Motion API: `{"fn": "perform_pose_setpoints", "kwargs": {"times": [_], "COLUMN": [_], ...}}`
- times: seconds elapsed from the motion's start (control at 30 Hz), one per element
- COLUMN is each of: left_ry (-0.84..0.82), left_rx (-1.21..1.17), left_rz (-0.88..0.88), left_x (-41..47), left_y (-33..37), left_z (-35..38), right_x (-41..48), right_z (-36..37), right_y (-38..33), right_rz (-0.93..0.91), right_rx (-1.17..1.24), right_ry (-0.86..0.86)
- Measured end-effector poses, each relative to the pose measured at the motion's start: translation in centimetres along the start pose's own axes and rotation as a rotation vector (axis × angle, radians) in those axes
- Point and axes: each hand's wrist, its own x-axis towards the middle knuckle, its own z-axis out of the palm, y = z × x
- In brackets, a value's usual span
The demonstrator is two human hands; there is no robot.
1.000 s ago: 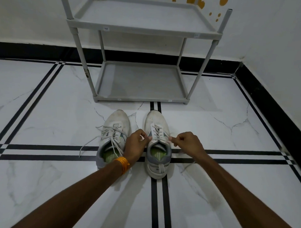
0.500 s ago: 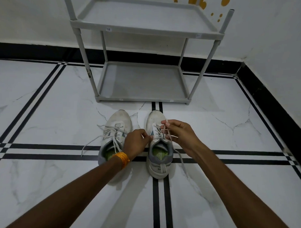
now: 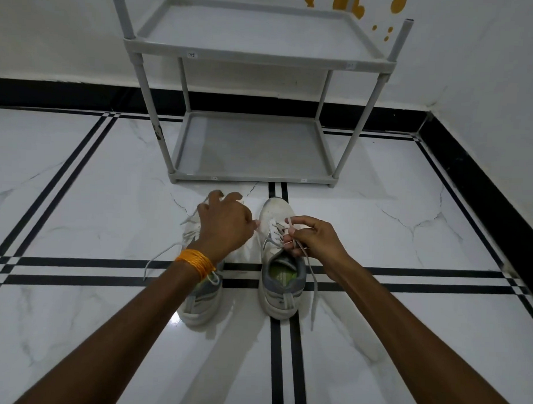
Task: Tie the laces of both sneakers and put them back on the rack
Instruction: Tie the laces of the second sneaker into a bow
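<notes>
Two white and grey sneakers stand side by side on the floor, toes toward the rack. My left hand (image 3: 225, 221), with an orange thread band at the wrist, hovers over the left sneaker (image 3: 201, 302) and hides its front; thumb and forefinger pinch a lace end toward the right sneaker (image 3: 277, 211). My right hand (image 3: 315, 239) pinches the right sneaker's laces above its tongue, and one lace end (image 3: 313, 297) hangs down to the floor. The left sneaker's laces (image 3: 160, 255) lie loose to the left.
A grey two-shelf plastic rack (image 3: 251, 180) stands against the wall just beyond the shoes, with nothing on either shelf. The floor is white marble with black stripes (image 3: 408, 271). A wall with a black skirting (image 3: 486, 191) closes the right side.
My left hand has risen and moved forward over the left sneaker, pulling its lace end outward. My right hand has drawn back slightly over the right sneaker's tongue, still gripping the lace.
</notes>
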Motion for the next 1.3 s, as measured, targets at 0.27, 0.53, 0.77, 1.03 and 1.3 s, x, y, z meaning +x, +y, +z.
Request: {"fn": "perform_pose_setpoints", "kwargs": {"times": [0.27,0.53,0.77,1.03,1.3], "left_ry": [-0.035,-0.186,0.098,0.145,0.184], "left_rx": [0.246,-1.515,-0.91,-0.779,-0.758], "left_rz": [0.09,-0.106,0.191,0.314,0.323], "left_x": [-1.1,-1.3,-0.6,-0.2,-0.9], "left_y": [2.9,1.2,-0.2,1.6,2.3], "left_z": [-1.5,2.4,6.8,7.1,7.3], "right_x": [0.5,0.4,0.3,0.5,1.0], "right_z": [0.4,0.6,0.3,-0.1,-0.2], "right_y": [0.3,0.1,-0.1,0.3,0.6], "right_rz": [0.03,-0.035,-0.051,-0.056,-0.055], "right_rx": [-0.087,-0.177,-0.156,-0.178,-0.187], "right_ry": [0.033,0.002,-0.049,-0.09,-0.086]}}
